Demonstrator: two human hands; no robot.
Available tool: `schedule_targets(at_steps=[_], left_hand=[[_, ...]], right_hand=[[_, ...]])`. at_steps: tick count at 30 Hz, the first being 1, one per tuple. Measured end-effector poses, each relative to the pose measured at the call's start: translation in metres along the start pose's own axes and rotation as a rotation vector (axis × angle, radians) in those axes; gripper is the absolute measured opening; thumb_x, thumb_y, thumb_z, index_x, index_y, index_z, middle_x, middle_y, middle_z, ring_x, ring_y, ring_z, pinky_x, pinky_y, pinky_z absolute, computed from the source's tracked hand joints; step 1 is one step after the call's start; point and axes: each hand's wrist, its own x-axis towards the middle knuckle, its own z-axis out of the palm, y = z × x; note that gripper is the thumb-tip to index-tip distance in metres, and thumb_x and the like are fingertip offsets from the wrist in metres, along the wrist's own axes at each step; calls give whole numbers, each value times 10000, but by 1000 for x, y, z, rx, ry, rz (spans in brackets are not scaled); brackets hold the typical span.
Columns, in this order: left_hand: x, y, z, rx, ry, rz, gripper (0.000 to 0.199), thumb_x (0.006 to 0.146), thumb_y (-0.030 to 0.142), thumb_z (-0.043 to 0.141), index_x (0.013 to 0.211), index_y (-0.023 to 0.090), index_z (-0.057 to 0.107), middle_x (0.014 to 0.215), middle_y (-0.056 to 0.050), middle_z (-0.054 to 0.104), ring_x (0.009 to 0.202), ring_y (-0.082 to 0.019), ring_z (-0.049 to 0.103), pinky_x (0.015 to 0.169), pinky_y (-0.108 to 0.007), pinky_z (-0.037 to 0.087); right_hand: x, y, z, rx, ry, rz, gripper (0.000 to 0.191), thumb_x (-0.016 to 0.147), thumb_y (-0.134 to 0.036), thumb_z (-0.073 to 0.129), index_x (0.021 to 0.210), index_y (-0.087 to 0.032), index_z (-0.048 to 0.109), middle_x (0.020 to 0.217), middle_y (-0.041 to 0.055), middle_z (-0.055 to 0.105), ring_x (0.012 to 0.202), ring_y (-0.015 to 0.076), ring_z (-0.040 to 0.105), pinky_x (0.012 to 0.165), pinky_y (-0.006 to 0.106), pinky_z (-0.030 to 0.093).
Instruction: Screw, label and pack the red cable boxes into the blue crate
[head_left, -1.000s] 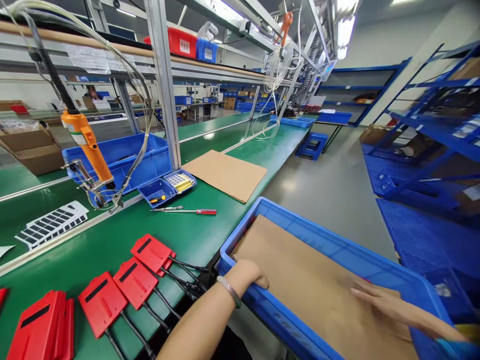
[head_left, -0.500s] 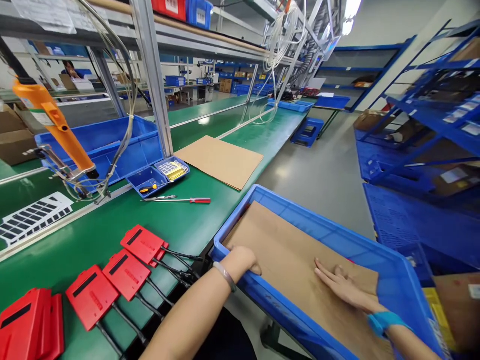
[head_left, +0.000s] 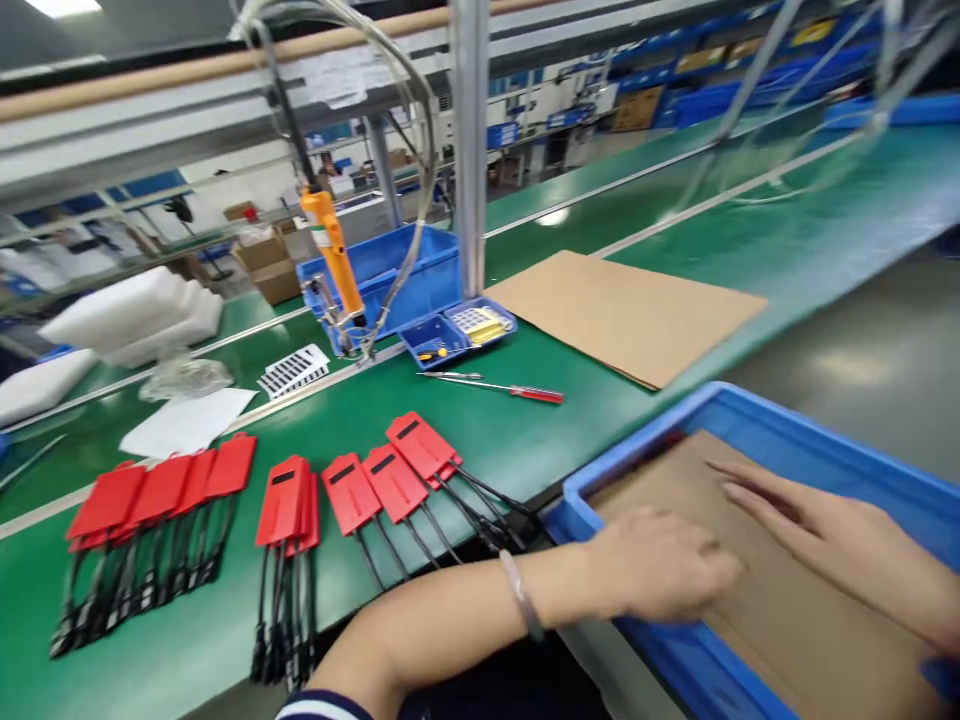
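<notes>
A brown cardboard sheet (head_left: 780, 590) lies inside a blue plastic bin (head_left: 637, 468) at the lower right. My right hand (head_left: 832, 540) rests over the sheet with its fingers stretched out, holding nothing that I can see. Over the sheet's near edge is my left hand (head_left: 667, 560), its fingers bent downward and smeared by motion, so whether it grips anything is unclear. Something red shows only slightly at the bin's far left corner, mostly covered by the sheet.
On the green bench (head_left: 495, 450) lie several red flat pieces (head_left: 283, 500) with black cables. Behind them are a red-handled screwdriver (head_left: 536, 395), a small blue parts tray (head_left: 457, 332) and another cardboard sheet (head_left: 622, 310). An orange power screwdriver (head_left: 334, 250) hangs near the post.
The view has swung left, bringing more red pieces into sight. My left hand has moved from the sheet's left edge further over it, and my two hands are closer together.
</notes>
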Motion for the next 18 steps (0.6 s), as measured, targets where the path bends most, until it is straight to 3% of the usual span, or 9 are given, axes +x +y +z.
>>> schedule_targets(at_steps=[2,4,6,8,10,12,15,18], left_hand=[[-47,5,-19,182,-13,147,222,912,201,437,1008,190,637,1059,-113,655,1004,-243,613,822,-355,486],[-102,8,-42,171,-94,179,193,925,320,477,906,235,649,1040,-69,666,939,-207,629,741,-307,500],[-159,7,-65,161,-103,-74,251,933,395,475,863,219,641,879,-46,684,842,-204,646,711,-300,501],[-213,2,-83,215,-18,-532,237,920,374,511,874,182,643,835,-60,673,842,-233,644,743,-324,506],[-258,-4,-89,299,80,-981,199,905,302,540,948,136,640,918,-110,661,920,-277,628,809,-377,502],[-290,-8,-83,274,177,-1226,249,896,251,551,1108,130,597,1043,-132,634,998,-282,608,846,-384,499],[-302,-12,-63,127,311,-1292,422,901,254,543,1310,174,475,1220,-126,575,1091,-246,580,896,-337,492],[-275,-19,-45,139,325,-1330,574,890,349,562,1396,134,401,1382,-192,458,1227,-316,487,995,-406,436]], right_hand=[[28,-78,30,17,-57,-230,565,856,-594,372,1220,-236,615,1205,96,625,1100,332,563,954,449,443],[43,-156,66,9,-187,-479,549,882,-537,365,1251,-201,592,1194,94,620,1060,296,581,939,416,463],[47,-218,104,-62,-289,-687,528,932,-451,377,1351,-154,500,1273,134,545,1141,282,525,980,396,432],[45,-261,138,-201,-280,-730,629,905,-436,510,1442,-139,375,1316,201,469,1171,352,473,960,466,426],[45,-282,162,-270,-265,-709,733,850,-428,620,1465,-147,338,1230,248,489,1091,424,487,859,547,451],[50,-287,172,-259,-295,-702,688,851,-365,625,1457,-170,363,1091,218,541,987,398,531,797,521,474],[69,-277,164,-201,-377,-682,645,851,-216,571,1459,-188,357,982,127,561,856,258,580,784,357,494],[81,-262,144,-144,-418,-619,697,858,-219,538,1494,-203,253,1034,94,548,829,201,590,794,303,488]])
